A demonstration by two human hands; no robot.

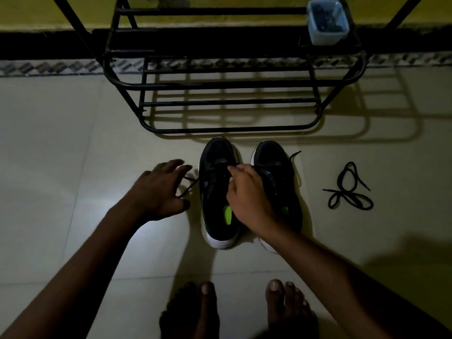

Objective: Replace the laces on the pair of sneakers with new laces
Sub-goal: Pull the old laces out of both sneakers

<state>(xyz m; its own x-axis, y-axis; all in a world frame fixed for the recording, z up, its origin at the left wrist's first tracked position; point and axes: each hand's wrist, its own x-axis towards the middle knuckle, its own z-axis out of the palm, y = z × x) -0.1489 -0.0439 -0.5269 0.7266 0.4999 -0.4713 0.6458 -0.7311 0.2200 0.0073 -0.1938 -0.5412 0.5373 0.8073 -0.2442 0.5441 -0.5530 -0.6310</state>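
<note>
**A:** Where are the sneakers?

**B:** On the tiled floor [61,143], side by side, toes pointing at a black metal rack [230,84]. They are black with white soles. The left sneaker [216,152] shows a bright green insole, and the right sneaker [274,152] is partly hidden behind a forearm.

**A:** And the hands?

**B:** The right hand [247,194] is over the left sneaker's lacing. Its fingers are curled down and its thumb and forefinger are pinched together on the lace [188,185] there. It is too dim to make out the strand under the fingertips.

**A:** The other one?

**B:** The left hand [159,189] is just left of that sneaker, palm down, with its fingers spread wide and holding nothing. The lace's free end trails out of the sneaker and runs under those fingers. I cannot tell whether they touch it.

**A:** Any other laces?

**B:** A dark loose lace [349,192] lies in loops on the floor, well to the right of the pair. A short lace end [294,154] also sticks out beside the right sneaker's toe.

**A:** Anything else?

**B:** A pale blue plastic container [327,23] sits on an upper bar of the rack at the right, with dark contents I cannot identify. Two bare feet [193,311] stand at the bottom edge, near the heels of the sneakers.
</note>
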